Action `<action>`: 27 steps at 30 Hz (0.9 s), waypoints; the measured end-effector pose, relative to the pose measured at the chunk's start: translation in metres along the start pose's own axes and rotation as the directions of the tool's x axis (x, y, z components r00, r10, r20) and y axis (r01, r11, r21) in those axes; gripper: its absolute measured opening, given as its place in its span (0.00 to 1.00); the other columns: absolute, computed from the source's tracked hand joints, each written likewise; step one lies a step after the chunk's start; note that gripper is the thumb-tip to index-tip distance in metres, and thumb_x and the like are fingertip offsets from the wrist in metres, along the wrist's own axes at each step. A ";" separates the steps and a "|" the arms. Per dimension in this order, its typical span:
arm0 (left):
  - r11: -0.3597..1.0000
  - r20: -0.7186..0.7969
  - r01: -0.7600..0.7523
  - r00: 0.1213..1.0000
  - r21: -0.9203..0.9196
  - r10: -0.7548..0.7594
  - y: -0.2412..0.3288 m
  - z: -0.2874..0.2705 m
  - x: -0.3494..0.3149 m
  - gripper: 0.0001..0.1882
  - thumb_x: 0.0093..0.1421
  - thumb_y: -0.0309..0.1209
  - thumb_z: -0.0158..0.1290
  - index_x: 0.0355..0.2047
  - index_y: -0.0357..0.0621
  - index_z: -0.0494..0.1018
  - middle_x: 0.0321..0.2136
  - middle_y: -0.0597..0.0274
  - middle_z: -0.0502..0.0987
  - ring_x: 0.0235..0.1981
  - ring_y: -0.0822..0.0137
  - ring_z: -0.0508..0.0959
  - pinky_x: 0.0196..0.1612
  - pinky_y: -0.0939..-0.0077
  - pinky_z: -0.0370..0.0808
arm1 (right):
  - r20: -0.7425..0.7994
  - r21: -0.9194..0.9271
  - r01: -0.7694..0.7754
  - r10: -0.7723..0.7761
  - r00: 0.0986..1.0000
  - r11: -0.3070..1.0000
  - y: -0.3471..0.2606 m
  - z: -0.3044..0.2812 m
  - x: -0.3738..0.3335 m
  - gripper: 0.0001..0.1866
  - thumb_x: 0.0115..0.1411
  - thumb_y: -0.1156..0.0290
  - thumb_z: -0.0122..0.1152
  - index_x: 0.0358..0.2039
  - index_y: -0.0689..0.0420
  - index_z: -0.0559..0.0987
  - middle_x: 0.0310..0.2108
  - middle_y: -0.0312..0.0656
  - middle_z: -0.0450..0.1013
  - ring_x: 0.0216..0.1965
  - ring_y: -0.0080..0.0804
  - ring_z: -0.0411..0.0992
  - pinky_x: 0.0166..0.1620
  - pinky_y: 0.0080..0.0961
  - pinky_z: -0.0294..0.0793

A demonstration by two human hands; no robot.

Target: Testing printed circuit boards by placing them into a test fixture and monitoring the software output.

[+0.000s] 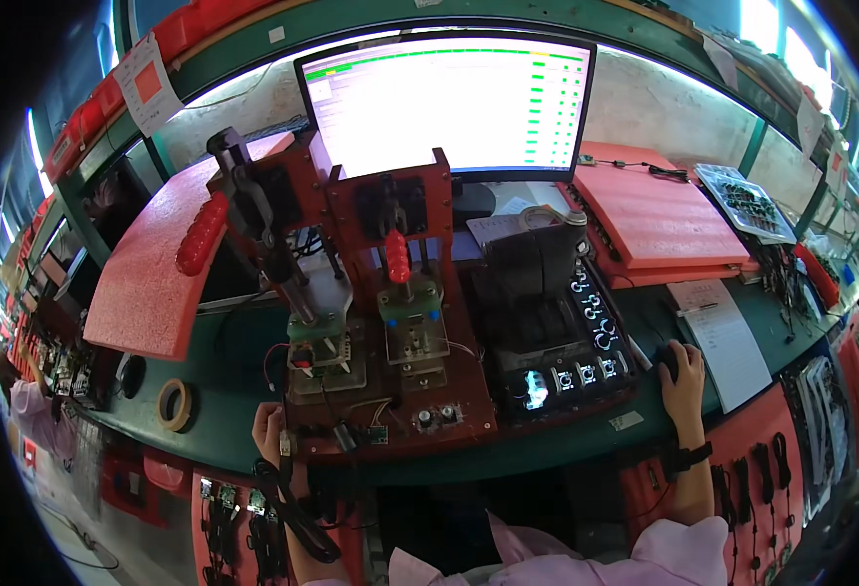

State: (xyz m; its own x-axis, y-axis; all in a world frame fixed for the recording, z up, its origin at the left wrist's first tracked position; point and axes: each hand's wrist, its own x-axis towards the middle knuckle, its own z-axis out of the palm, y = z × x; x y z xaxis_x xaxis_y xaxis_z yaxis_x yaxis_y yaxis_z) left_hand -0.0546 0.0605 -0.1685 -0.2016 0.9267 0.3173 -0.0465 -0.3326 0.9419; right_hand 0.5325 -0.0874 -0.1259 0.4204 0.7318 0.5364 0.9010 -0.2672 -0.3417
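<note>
My right hand (684, 386) rests over a black computer mouse (666, 360) on the green bench, beside a sheet of paper. My left hand (268, 430) is closed with curled fingers at the left edge of a dark red test fixture base (390, 435). Whatever those fingers may hold is hidden. A coiled black cable (297, 513) hangs by the left wrist. On the base stand two toggle clamps with red handles, the left handle (202, 234) raised and tilted, the right handle (397, 256) upright. Below the left clamp sits a green circuit board (336, 359).
A lit monitor (449, 107) stands behind the fixture. Right of the fixture is a black device (546, 332) with glowing rings and knobs. Pink foam slabs (659, 210) lie at the back right. A tape roll (174, 404) sits left. Cables hang on both sides of my lap.
</note>
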 end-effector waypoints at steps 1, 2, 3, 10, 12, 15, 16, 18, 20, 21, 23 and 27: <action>1.000 -0.001 -0.003 1.000 -0.005 0.003 -0.001 0.000 0.000 0.06 0.59 0.27 0.45 0.26 0.39 0.68 0.19 0.78 0.61 0.21 0.86 0.57 0.24 0.89 0.53 | 0.001 -0.006 -0.003 0.003 1.000 1.000 0.000 0.000 0.000 0.23 0.48 0.75 0.59 0.47 0.53 0.70 0.47 0.52 0.63 0.49 0.52 0.62 0.52 0.42 0.60; 1.000 -0.002 0.004 1.000 -0.002 -0.004 -0.002 -0.001 0.000 0.07 0.59 0.27 0.45 0.26 0.39 0.68 0.19 0.78 0.61 0.21 0.86 0.57 0.24 0.89 0.53 | 0.002 -0.012 -0.006 0.007 1.000 1.000 0.000 0.000 0.000 0.23 0.48 0.75 0.59 0.47 0.53 0.70 0.47 0.52 0.63 0.49 0.52 0.62 0.52 0.42 0.60; 1.000 -0.003 0.010 1.000 0.000 -0.010 -0.003 -0.003 0.001 0.07 0.59 0.27 0.45 0.26 0.39 0.68 0.19 0.78 0.61 0.21 0.86 0.57 0.24 0.89 0.53 | 0.000 -0.013 -0.007 0.007 1.000 1.000 -0.001 0.000 0.000 0.23 0.48 0.75 0.59 0.47 0.53 0.70 0.47 0.52 0.63 0.49 0.52 0.62 0.52 0.42 0.61; 1.000 -0.003 0.003 1.000 0.015 -0.003 -0.004 -0.006 0.001 0.07 0.60 0.28 0.45 0.26 0.39 0.68 0.19 0.78 0.60 0.21 0.85 0.56 0.24 0.89 0.53 | -0.002 -0.015 0.002 -0.002 1.000 1.000 -0.002 -0.001 -0.001 0.22 0.49 0.74 0.59 0.47 0.53 0.71 0.47 0.52 0.63 0.48 0.52 0.63 0.52 0.42 0.61; 1.000 0.002 -0.004 1.000 0.006 0.004 -0.003 -0.004 0.000 0.07 0.60 0.28 0.45 0.26 0.40 0.68 0.19 0.78 0.60 0.21 0.85 0.55 0.24 0.88 0.52 | 0.000 -0.015 0.009 -0.009 1.000 1.000 -0.003 -0.002 -0.002 0.22 0.49 0.74 0.59 0.47 0.53 0.71 0.46 0.52 0.63 0.48 0.52 0.63 0.52 0.42 0.61; 1.000 -0.006 -0.007 1.000 -0.016 0.007 0.001 0.000 -0.001 0.07 0.60 0.27 0.44 0.25 0.40 0.68 0.18 0.78 0.60 0.20 0.86 0.55 0.24 0.88 0.52 | -0.002 -0.015 0.013 -0.013 1.000 1.000 -0.003 -0.001 -0.002 0.22 0.49 0.74 0.59 0.47 0.53 0.71 0.46 0.52 0.63 0.48 0.52 0.63 0.51 0.42 0.61; 1.000 -0.010 -0.007 1.000 -0.026 0.006 0.003 0.002 -0.002 0.08 0.60 0.27 0.44 0.25 0.40 0.69 0.18 0.78 0.60 0.20 0.86 0.56 0.23 0.88 0.52 | -0.003 -0.017 0.012 -0.012 1.000 1.000 -0.003 -0.001 -0.002 0.22 0.49 0.74 0.59 0.47 0.53 0.71 0.46 0.52 0.63 0.48 0.51 0.63 0.51 0.42 0.61; 0.999 -0.016 -0.003 1.000 -0.047 0.003 0.003 0.003 -0.002 0.08 0.60 0.27 0.44 0.25 0.40 0.69 0.18 0.78 0.61 0.20 0.86 0.56 0.23 0.88 0.52 | -0.005 -0.021 0.012 -0.012 1.000 1.000 -0.002 -0.001 -0.002 0.22 0.49 0.73 0.59 0.47 0.53 0.71 0.46 0.52 0.63 0.48 0.51 0.63 0.51 0.42 0.61; 0.997 -0.021 -0.005 1.000 -0.082 0.003 0.004 0.004 -0.002 0.07 0.60 0.26 0.44 0.25 0.40 0.69 0.18 0.78 0.61 0.20 0.86 0.56 0.23 0.89 0.52 | -0.005 -0.024 0.013 -0.013 1.000 1.000 -0.003 -0.002 -0.002 0.22 0.50 0.73 0.59 0.47 0.53 0.71 0.46 0.52 0.63 0.48 0.51 0.63 0.51 0.42 0.61; 0.994 -0.023 -0.008 1.000 -0.107 0.005 0.004 0.005 -0.002 0.07 0.60 0.26 0.44 0.25 0.40 0.69 0.18 0.78 0.61 0.20 0.86 0.56 0.23 0.89 0.52 | -0.007 -0.024 0.011 -0.011 1.000 1.000 -0.003 -0.002 -0.002 0.22 0.50 0.73 0.59 0.47 0.53 0.71 0.46 0.52 0.63 0.48 0.51 0.63 0.51 0.42 0.61; 0.991 -0.031 0.003 0.999 -0.131 -0.007 0.003 0.005 -0.002 0.07 0.60 0.26 0.44 0.25 0.40 0.69 0.18 0.78 0.61 0.20 0.86 0.56 0.23 0.89 0.52 | -0.008 -0.024 0.007 -0.007 1.000 1.000 -0.003 -0.001 -0.002 0.21 0.50 0.73 0.58 0.47 0.53 0.71 0.46 0.52 0.63 0.48 0.51 0.63 0.51 0.42 0.61; 0.994 -0.057 0.023 0.998 -0.103 -0.028 0.007 0.010 -0.003 0.07 0.59 0.27 0.44 0.25 0.40 0.68 0.18 0.78 0.61 0.20 0.86 0.56 0.23 0.89 0.52 | -0.004 -0.028 -0.006 0.005 1.000 1.000 -0.002 -0.001 -0.002 0.21 0.50 0.73 0.58 0.47 0.53 0.72 0.47 0.52 0.63 0.48 0.52 0.63 0.51 0.42 0.61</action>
State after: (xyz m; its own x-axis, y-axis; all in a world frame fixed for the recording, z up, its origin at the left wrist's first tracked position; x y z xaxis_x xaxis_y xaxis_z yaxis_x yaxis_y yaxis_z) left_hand -0.0442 0.0570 -0.1617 -0.2556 0.9243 0.2835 -0.1515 -0.3279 0.9325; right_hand 0.5305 -0.0889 -0.1250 0.4258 0.7277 0.5377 0.9013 -0.2888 -0.3228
